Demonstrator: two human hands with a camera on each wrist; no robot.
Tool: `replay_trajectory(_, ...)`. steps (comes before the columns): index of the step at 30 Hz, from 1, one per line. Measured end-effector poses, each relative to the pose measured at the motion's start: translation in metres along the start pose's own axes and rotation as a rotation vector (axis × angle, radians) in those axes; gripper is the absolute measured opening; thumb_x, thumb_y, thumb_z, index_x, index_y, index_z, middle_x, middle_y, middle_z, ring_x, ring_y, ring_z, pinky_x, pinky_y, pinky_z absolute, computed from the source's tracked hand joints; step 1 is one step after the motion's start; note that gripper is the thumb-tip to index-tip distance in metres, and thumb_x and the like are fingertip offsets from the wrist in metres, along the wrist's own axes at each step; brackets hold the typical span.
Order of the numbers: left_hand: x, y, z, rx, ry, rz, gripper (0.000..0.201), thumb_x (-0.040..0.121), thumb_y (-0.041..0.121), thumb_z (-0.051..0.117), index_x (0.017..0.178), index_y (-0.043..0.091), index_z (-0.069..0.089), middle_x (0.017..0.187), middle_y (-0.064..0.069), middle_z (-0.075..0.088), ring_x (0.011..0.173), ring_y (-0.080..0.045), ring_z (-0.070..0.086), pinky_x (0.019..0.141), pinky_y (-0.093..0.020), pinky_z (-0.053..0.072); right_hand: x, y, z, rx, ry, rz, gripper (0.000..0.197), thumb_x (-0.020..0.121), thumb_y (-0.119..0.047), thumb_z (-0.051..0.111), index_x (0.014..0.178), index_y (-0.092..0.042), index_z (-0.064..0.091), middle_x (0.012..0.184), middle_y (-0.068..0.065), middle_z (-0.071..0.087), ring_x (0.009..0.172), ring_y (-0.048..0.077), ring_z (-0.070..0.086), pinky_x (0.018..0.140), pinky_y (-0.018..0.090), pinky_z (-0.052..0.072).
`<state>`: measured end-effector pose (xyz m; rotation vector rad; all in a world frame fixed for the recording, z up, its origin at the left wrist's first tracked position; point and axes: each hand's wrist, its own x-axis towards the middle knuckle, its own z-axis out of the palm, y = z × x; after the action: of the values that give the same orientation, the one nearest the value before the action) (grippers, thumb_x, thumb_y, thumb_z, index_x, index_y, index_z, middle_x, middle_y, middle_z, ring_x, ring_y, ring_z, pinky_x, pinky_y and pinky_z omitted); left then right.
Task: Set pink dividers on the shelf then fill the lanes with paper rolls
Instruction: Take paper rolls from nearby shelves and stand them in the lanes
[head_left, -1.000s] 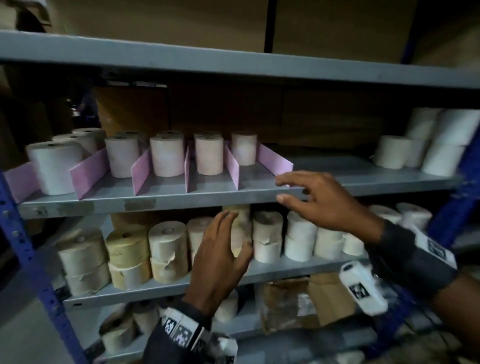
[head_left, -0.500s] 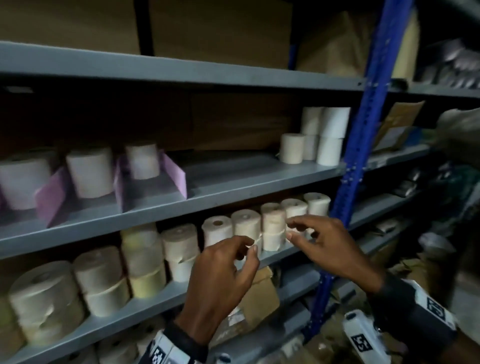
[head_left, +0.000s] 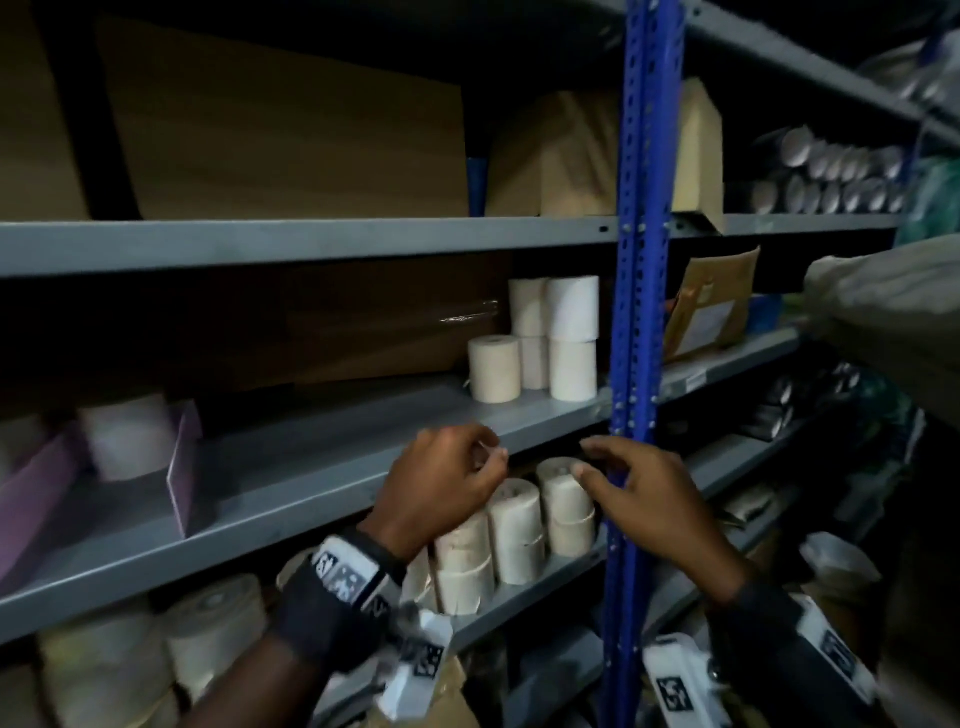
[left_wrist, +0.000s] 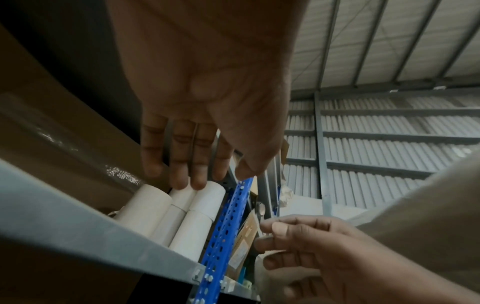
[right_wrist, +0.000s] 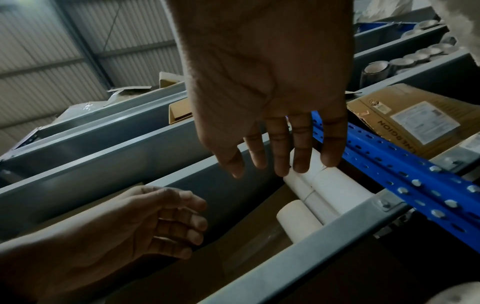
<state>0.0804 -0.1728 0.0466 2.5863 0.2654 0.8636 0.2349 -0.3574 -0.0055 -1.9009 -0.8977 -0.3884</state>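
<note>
Pink dividers (head_left: 183, 467) stand at the left of the grey middle shelf (head_left: 322, 467), with a pale roll (head_left: 130, 436) in a lane between them. A stack of white paper rolls (head_left: 571, 338) stands at the shelf's right end by the blue post. My left hand (head_left: 493, 457) hovers before the shelf's front edge, its fingers loosely curled and empty. My right hand (head_left: 587, 460) hovers beside it, relaxed and empty. In the wrist views the left hand (left_wrist: 197, 179) and the right hand (right_wrist: 272, 166) both point at the white rolls (left_wrist: 192, 216) (right_wrist: 335, 189), short of them.
A blue perforated post (head_left: 634, 312) rises just right of my hands. More cream rolls (head_left: 514, 525) fill the shelf below. Brown cardboard boxes (head_left: 291, 130) sit on the top shelf. A labelled parcel (head_left: 711, 306) leans beyond the post.
The view has swung right along the rack. Both hands have moved from the divider lanes towards the blue post and the stacked rolls, and both stay empty.
</note>
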Motion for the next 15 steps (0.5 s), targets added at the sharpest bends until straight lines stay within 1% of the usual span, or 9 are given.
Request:
replay_trajectory(3,0.047,-0.01,0.0,0.097,-0.093,-0.02,0.025,0.093,0.042,0.065,0.105,0.022,0.075,0.098,0.002,0.076,0.096,-0.018,0.07,0.085,-0.038,0.056,0.04,0.0,0.012,-0.006,-0.038,0.034,0.038,0.082,-0.044,0.072,0.115,-0.024,0.071,0.108,-0.007,0.073,0.099,0.008,0.067,0.092,0.03,0.054)
replay_trajectory(6,0.088,-0.026,-0.004,0.158,-0.145,-0.031,0.027,0.092,0.04,0.066,0.107,0.02,0.076,0.104,-0.003,0.077,0.102,-0.023,0.069,0.088,-0.038,0.056,0.076,-0.001,0.025,0.025,-0.087,0.037,0.038,0.084,-0.04,0.071,0.117,-0.022,0.069,0.113,-0.003,0.071,0.103,0.012,0.066,0.093,0.03,0.053)
replay_trajectory(8,0.11,-0.038,-0.007,0.175,-0.165,-0.042,0.026,0.092,0.038,0.067,0.106,0.018,0.076,0.105,-0.004,0.077,0.103,-0.023,0.07,0.088,-0.037,0.055,0.098,-0.004,0.033,0.014,-0.118,0.033,0.04,0.084,-0.041,0.071,0.119,-0.021,0.068,0.114,-0.002,0.071,0.103,0.013,0.065,0.092,0.03,0.052)
replay_trajectory(10,0.131,-0.052,-0.008,0.19,-0.177,-0.043,0.024,0.093,0.036,0.068,0.104,0.016,0.077,0.104,-0.004,0.078,0.1,-0.022,0.07,0.087,-0.034,0.054,0.122,-0.006,0.04,-0.02,-0.156,0.033,0.043,0.084,-0.045,0.069,0.121,-0.023,0.066,0.116,-0.003,0.069,0.106,0.015,0.064,0.093,0.033,0.052)
replay_trajectory(12,0.153,-0.066,-0.007,0.172,-0.195,-0.061,0.022,0.094,0.034,0.069,0.102,0.015,0.078,0.1,-0.004,0.078,0.092,-0.019,0.069,0.082,-0.032,0.052,0.148,-0.008,0.047,-0.076,-0.18,0.031,0.047,0.084,-0.047,0.068,0.125,-0.025,0.064,0.12,-0.002,0.067,0.11,0.018,0.062,0.095,0.035,0.051)
replay_trajectory(13,0.164,-0.073,-0.005,0.131,-0.219,-0.081,0.022,0.095,0.032,0.069,0.101,0.012,0.078,0.095,-0.008,0.076,0.085,-0.019,0.067,0.078,-0.034,0.051,0.161,-0.01,0.051,-0.103,-0.187,0.022,0.049,0.084,-0.048,0.068,0.126,-0.024,0.062,0.123,0.0,0.066,0.112,0.019,0.062,0.096,0.036,0.05)
replay_trajectory(14,0.176,-0.081,-0.002,0.053,-0.269,-0.118,0.022,0.097,0.028,0.068,0.098,0.007,0.076,0.087,-0.012,0.072,0.076,-0.022,0.062,0.07,-0.036,0.05,0.176,-0.01,0.057,-0.127,-0.193,0.012,0.05,0.084,-0.047,0.068,0.128,-0.023,0.062,0.125,0.001,0.065,0.114,0.02,0.061,0.097,0.036,0.05)
replay_trajectory(15,0.186,-0.088,0.001,-0.049,-0.338,-0.172,0.022,0.099,0.025,0.066,0.095,0.005,0.072,0.079,-0.016,0.063,0.067,-0.022,0.055,0.061,-0.035,0.046,0.189,-0.011,0.062,-0.153,-0.204,0.003,0.051,0.084,-0.047,0.068,0.128,-0.022,0.061,0.127,0.003,0.064,0.115,0.02,0.06,0.097,0.036,0.05)
